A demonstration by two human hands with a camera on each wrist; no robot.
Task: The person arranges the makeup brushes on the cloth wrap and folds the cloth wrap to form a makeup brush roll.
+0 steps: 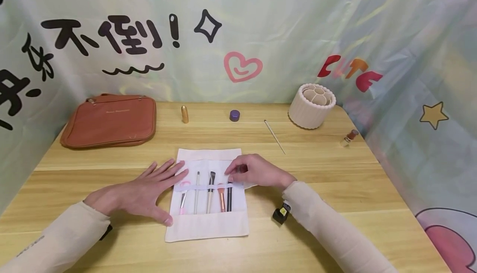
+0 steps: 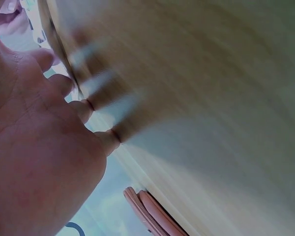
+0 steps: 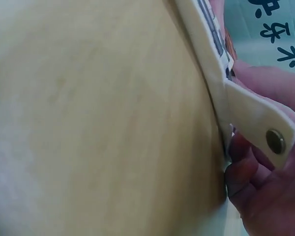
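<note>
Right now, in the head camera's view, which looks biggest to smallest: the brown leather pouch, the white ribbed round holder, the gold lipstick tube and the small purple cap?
1. Brown leather pouch.
2. White ribbed round holder.
3. Gold lipstick tube.
4. Small purple cap.
The last two look close in size; the tube is taller, the cap wider.

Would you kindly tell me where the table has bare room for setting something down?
Bare wood lies between the brown bag and brush roll, along the front edge, and right of the right hand below the ribbed holder. The roll's middle is crowded with brushes and both hands.
</note>
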